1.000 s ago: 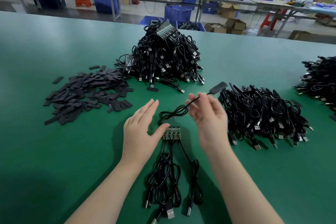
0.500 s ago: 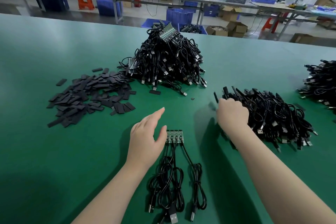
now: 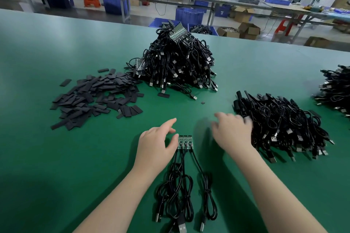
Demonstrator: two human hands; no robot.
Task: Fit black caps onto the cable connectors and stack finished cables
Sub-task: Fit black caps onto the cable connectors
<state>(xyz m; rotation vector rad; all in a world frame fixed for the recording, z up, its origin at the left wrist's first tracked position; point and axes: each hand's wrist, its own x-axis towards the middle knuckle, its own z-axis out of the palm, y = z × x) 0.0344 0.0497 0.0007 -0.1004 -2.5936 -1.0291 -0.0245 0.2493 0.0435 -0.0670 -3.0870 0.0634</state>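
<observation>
Cables with bare green connector boards (image 3: 185, 142) lie at lower centre of the frame, three boards side by side in a short row, their black leads trailing toward the bottom edge and ending in USB plugs. Row arrangement presumably keeps the uncapped ends lined up for capping one after another.

Left hand (image 3: 157, 145): fingers straight and spread, holding nothing, thumb edge just beside the left end of the board row. Whether it touches the boards I cannot tell. Judged to be steadying or guarding the row.

Right hand (image 3: 233, 133): motion-blurred at centre right, fingers loosely extended, nothing visibly held; fingertips at the near edge of the finished-cable stack (image 3: 280, 125). Exact finger posture cannot be read through the blur.

Loose black caps (image 3: 94, 98) are heaped at centre left, within reach of the left hand. Large mound of uncapped cables (image 3: 178, 62) sits at upper centre, with board strips showing on top. Another cable pile (image 3: 335, 91) is at the right edge. All rests on the green table (image 3: 56, 157).

Judgement: hands are between cycles; next step likely a cap pickup from the left heap, then fitting onto one of the three boards.
</observation>
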